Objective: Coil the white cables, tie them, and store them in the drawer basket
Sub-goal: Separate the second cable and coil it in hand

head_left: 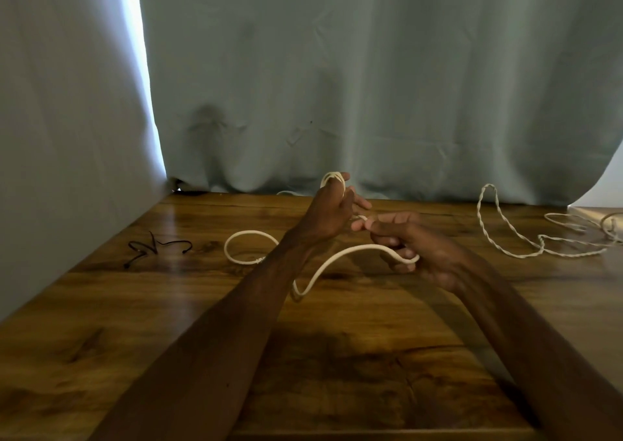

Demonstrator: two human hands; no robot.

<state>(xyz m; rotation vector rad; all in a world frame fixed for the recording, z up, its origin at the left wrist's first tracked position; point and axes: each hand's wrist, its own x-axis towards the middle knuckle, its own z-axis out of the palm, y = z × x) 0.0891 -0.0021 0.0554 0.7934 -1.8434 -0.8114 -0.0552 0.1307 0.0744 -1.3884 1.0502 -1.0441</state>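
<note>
Cable (357, 247) wound in small loops round raised fingers of left hand (328, 215), slack trailing near and left over surface (101, 306). Right hand (421, 248) just beside it, fingers curled, pinching same cable. Twisted cable (505, 235) lying far right, stretched left to right. Black tie (155, 247) far left.

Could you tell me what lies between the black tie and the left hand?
In the head view, a loop of the white cable rests on the wooden table there.
</note>
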